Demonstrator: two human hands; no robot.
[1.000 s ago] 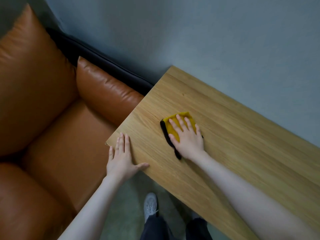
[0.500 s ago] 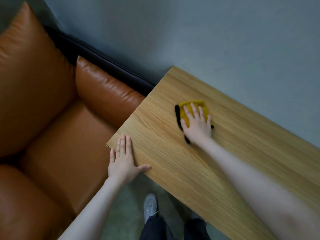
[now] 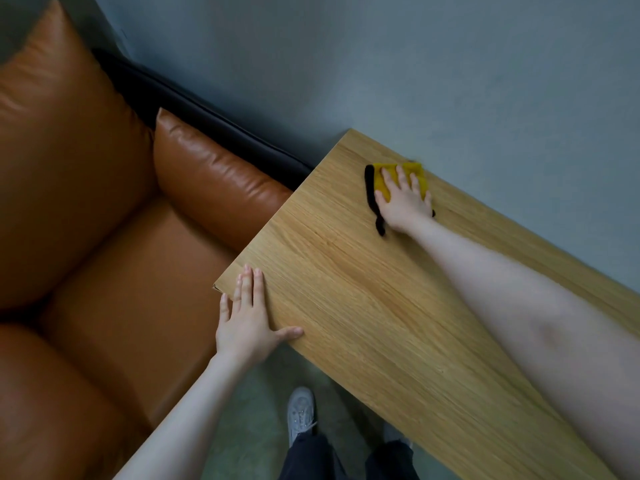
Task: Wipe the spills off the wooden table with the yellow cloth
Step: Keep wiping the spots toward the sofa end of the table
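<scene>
The wooden table (image 3: 398, 306) stands beside an orange sofa (image 3: 104, 220). The right hand (image 3: 403, 202) presses the yellow cloth (image 3: 382, 178) flat, fingers spread, at the table's far edge near its corner (no spill visible). The left hand (image 3: 247, 327), flat and empty, braces the near corner. Mid-wipe; next, probably a stroke back toward the near edge.

yellow cloth (image 3: 382, 181) flat, wooden table's (image 3: 363, 306) far edge

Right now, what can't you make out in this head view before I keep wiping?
- Spills: none discernible on the wooden table; wood grain could mask them.
- Yellow cloth: mostly hidden by the right hand.
- Table's right end: cut off by the frame edge.
- Far table edge: partly hidden by the right forearm.
- Left hand: flat on the near corner.
</scene>
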